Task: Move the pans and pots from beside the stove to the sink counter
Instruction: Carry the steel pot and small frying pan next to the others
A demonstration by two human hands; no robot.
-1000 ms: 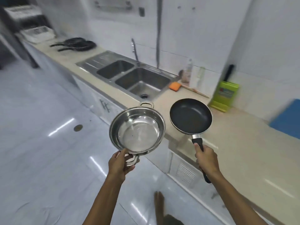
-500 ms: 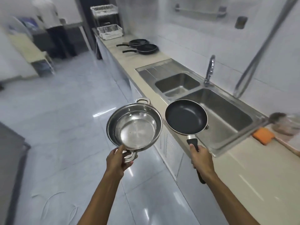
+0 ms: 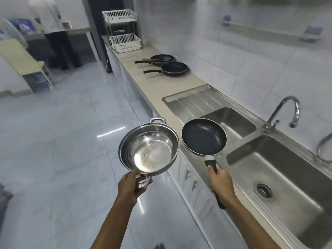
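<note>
My left hand grips the near loop handle of a shiny steel pot, held out over the floor beside the counter. My right hand is closed around the black handle of a dark non-stick frying pan, which hovers over the counter edge in front of the double sink. Farther along the beige counter lie a black frying pan and, behind it, two more dark pans stacked together, handles pointing left.
A tap rises behind the sink, with a ribbed steel drainboard to its left. A white wire rack stands at the counter's far end. A person stands at a table in the far left. Glossy tiled floor lies on the left.
My view has swung left along the counter and moved forward past the sink. Both hands still hold the pot and pan; the far pans and rack look closer.
</note>
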